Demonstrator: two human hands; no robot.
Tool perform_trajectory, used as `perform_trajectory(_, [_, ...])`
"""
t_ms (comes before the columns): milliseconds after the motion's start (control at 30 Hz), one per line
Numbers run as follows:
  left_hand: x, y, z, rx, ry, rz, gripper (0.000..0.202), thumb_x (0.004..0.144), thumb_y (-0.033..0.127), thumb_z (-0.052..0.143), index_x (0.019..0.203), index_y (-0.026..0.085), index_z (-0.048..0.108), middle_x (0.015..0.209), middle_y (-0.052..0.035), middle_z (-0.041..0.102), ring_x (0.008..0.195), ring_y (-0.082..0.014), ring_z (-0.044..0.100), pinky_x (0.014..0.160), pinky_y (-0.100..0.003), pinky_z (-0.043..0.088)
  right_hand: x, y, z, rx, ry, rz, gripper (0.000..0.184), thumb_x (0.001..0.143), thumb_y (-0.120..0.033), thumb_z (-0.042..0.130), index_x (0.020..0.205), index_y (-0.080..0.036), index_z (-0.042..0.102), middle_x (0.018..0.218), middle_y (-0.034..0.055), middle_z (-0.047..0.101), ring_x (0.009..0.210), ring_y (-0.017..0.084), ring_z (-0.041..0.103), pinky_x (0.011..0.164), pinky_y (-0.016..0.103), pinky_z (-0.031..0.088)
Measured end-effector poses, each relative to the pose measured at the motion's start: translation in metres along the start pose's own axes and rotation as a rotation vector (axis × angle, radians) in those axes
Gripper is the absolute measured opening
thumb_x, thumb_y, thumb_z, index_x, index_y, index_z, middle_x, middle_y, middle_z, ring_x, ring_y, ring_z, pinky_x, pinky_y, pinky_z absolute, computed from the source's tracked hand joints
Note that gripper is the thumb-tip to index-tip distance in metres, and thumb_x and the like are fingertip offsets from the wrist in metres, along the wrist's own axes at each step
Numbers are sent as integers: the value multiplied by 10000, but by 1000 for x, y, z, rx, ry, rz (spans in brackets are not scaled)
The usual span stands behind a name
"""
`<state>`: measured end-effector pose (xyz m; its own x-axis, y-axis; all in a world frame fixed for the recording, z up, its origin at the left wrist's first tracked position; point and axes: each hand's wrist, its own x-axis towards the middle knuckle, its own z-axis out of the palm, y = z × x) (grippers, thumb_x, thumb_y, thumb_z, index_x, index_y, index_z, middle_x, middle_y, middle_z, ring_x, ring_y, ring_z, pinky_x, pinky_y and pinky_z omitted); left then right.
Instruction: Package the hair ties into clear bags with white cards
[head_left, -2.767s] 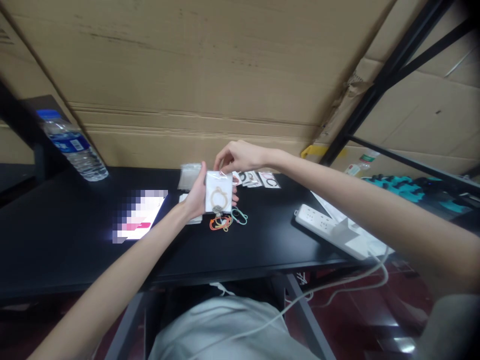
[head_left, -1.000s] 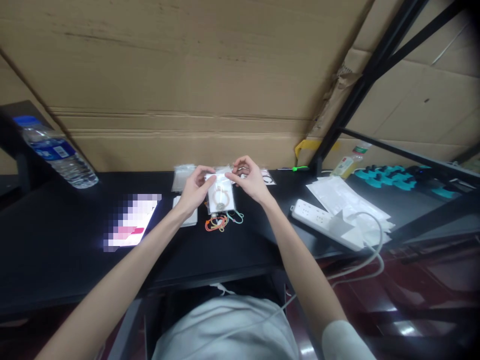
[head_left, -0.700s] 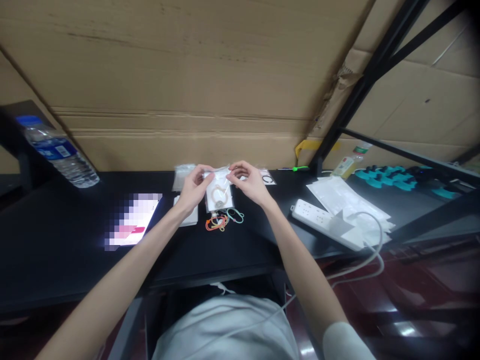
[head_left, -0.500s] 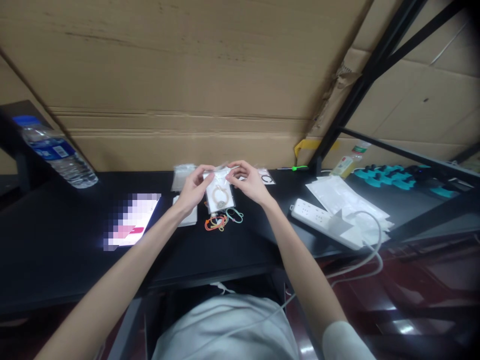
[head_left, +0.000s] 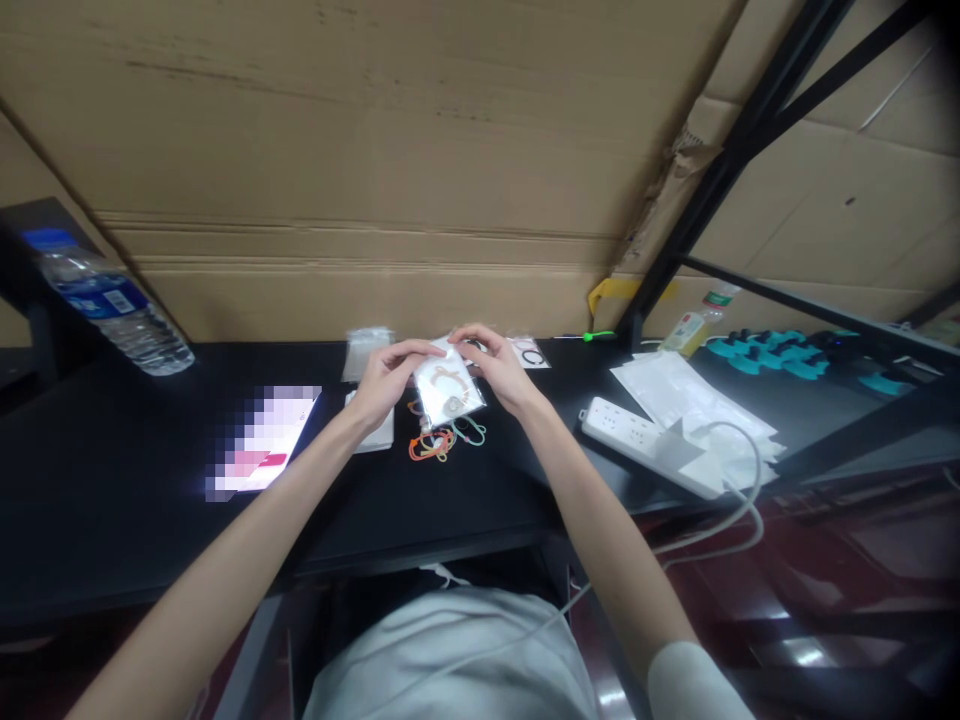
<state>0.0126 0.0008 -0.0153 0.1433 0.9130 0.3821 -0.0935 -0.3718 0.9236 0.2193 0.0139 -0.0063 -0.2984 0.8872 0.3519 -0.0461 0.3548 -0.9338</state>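
The left hand [head_left: 384, 380] and right hand [head_left: 501, 368] each keep a closed grip on an upper corner of a tilted clear packet [head_left: 450, 388] with a bracelet inside. They hold it over the table [head_left: 112, 500], well left of the power strip [head_left: 643, 440]. Coloured cords [head_left: 435, 443] lie left of that strip too.
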Motion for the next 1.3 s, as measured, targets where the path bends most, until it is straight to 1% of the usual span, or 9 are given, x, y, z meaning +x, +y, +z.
perform_trajectory(167, [0, 7, -1, 15, -77, -48, 244, 903, 427, 768, 1051, 249, 843, 1117, -80, 751, 900, -207, 684, 657, -284, 585, 3, 7, 3, 35, 98, -55, 126, 875, -348, 719, 918, -230, 731, 1028, 19, 721, 892, 163, 640, 807, 300, 522])
perform_trajectory(300, [2, 8, -2, 1, -104, -72, 337, 955, 458, 681, 1070, 178, 830, 1160, -117, 739, 969, -234, 692, 688, -305, 616, 4, 5, 5, 28, 145, -86, 118, 848, -323, 717, 869, -208, 734, 965, 19, 722, 863, 165, 640, 809, 303, 514])
perform_trajectory(467, [1, 10, -2, 122, -87, -12, 254, 885, 388, 760, 1047, 205, 828, 1187, -97, 756, 962, -220, 704, 738, -320, 613, 4, 4, 5, -22, 119, -73, 127, 891, -301, 635, 855, -215, 721, 1017, 21, 712, 875, 161, 626, 717, 264, 490])
perform_trajectory(633, [4, 6, -4, 253, -78, 118, 235, 872, 317, 757, 1073, 193, 760, 1144, -96, 762, 1014, -232, 722, 928, -416, 599, 2, 4, 4, -52, 87, -56, 260, 944, -472, 683, 1088, -256, 707, 1133, 43, 730, 960, 187, 675, 730, 277, 540])
perform_trajectory(733, [6, 1, -7, 290, -43, 205, 303, 834, 295, 792, 1075, 200, 635, 1124, -89, 727, 1087, -245, 719, 993, -446, 585, 1, 8, 3, -68, 87, -62, 490, 876, -455, 790, 1295, -281, 605, 1072, 43, 737, 929, 196, 706, 770, 314, 576])
perform_trajectory(833, [7, -2, -11, 311, -39, 214, 416, 810, 293, 818, 1097, 226, 524, 1116, -81, 708, 1117, -254, 725, 993, -453, 593, 2, 15, 1, -145, 47, -68, 466, 814, -398, 851, 1196, -226, 647, 953, 38, 731, 843, 195, 710, 781, 343, 589])
perform_trajectory(933, [7, -2, -14, 353, -24, 134, 484, 812, 320, 826, 1167, 233, 508, 1100, -76, 712, 1068, -251, 742, 925, -437, 628, 6, 23, -1, -236, 66, -82, 309, 805, -368, 847, 996, -188, 683, 912, 54, 732, 815, 195, 709, 809, 368, 601])
perform_trajectory(1100, [7, -2, -15, 224, 8, -185, 409, 832, 443, 801, 1077, 189, 593, 882, -51, 698, 802, -227, 732, 605, -348, 652, 13, 36, 2, -264, 230, -72, 279, 819, -330, 817, 997, -186, 657, 950, 71, 735, 870, 207, 722, 859, 387, 610])
perform_trajectory(1300, [12, -9, -18, 198, 164, -166, 361, 747, 406, 839, 967, 169, 678, 834, -31, 667, 684, -155, 647, 518, -243, 551, 8, 47, 19, -274, 261, -48, 283, 908, -395, 735, 1082, -210, 608, 953, 55, 724, 884, 208, 738, 852, 381, 614])
